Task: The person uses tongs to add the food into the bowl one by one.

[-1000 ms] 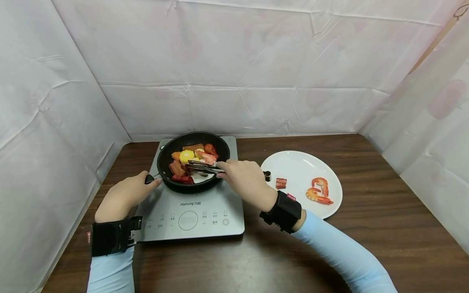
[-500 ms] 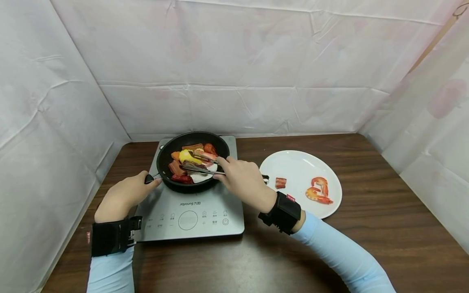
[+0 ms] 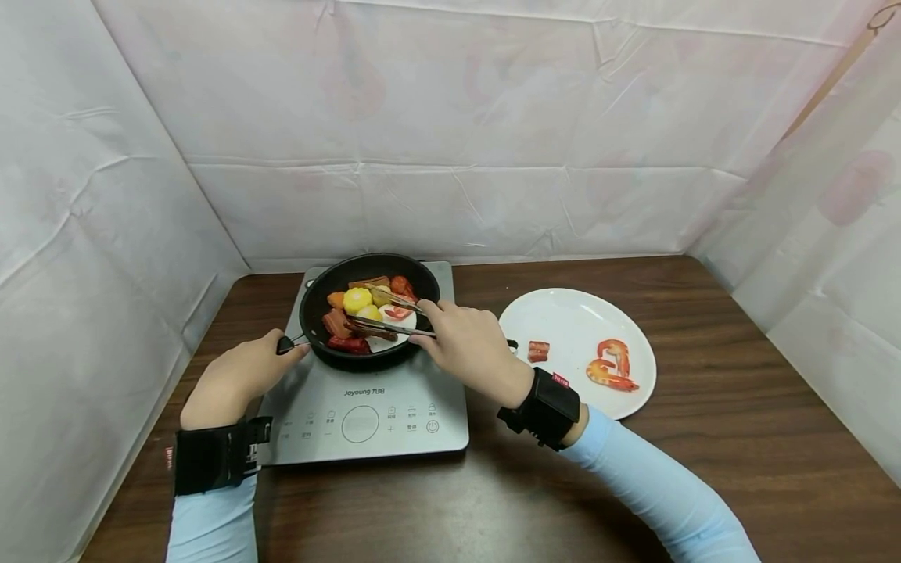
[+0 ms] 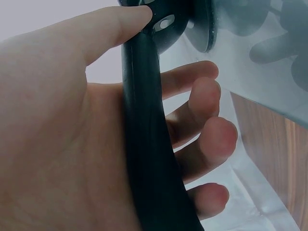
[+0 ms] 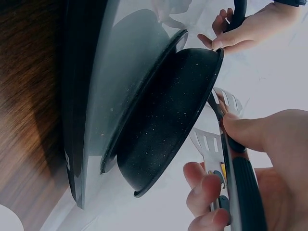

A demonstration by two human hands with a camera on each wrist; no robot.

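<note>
A black frying pan sits on a grey induction cooker. It holds mixed food: yellow corn, red and orange pieces and a white fried egg. My left hand grips the pan's black handle, thumb on top, fingers curled loosely beneath. My right hand holds metal tongs by their black grip. The tongs' arms are spread apart over the food. From the right wrist view the pan shows from below.
A white plate stands to the right of the cooker on the dark wooden table, with two shrimps and a sausage piece on it. White sheeting walls in the table at the back and both sides.
The tongs went from nearly closed to spread apart and reached a little deeper into the pan. Food shifted, and more of the white egg shows. The left hand stayed on the handle.
</note>
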